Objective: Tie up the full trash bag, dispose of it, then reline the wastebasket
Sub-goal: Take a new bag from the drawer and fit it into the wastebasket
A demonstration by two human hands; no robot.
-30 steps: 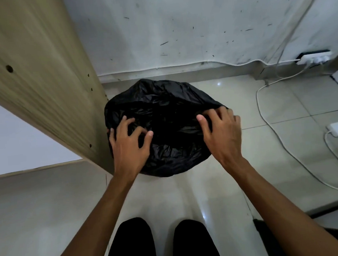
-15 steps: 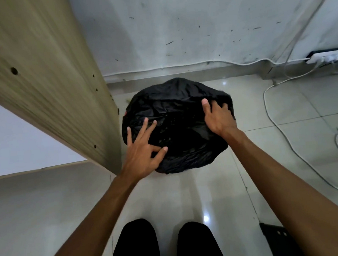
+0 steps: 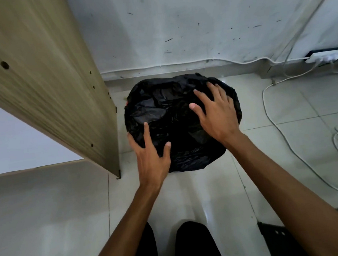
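Sitting on the pale tiled floor [image 3: 199,195], close to the foot of the scuffed white wall [image 3: 177,27], is the black trash bag [image 3: 163,112] — its crinkled plastic spreads over the whole top of the wastebasket, so that the basket itself is hidden apart from a small red speck at the bag's left edge. No label, brand or lettering can be read on the bag or on anything around it.

Both hands lie on the bag. At its near left edge, the left hand [image 3: 151,161] rests with fingers spread and the thumb apart, the outer fingers curling over the bag's side; it is flat and loose, with nothing pinched in it. On the bag's far right part, the right hand [image 3: 217,114] is also splayed wide, palm down on the plastic, clasping nothing.

Just left of the bag stands a wood-grain panel [image 3: 47,82] with small drilled holes, its lower corner on the floor beside the bag. To the bag's right, well apart, a white cable [image 3: 280,132] loops across the tiles, and a white power strip [image 3: 325,56] lies at the wall's base. Nearer than the bag — at the bottom of the view — are the person's dark-clad legs [image 3: 194,244].
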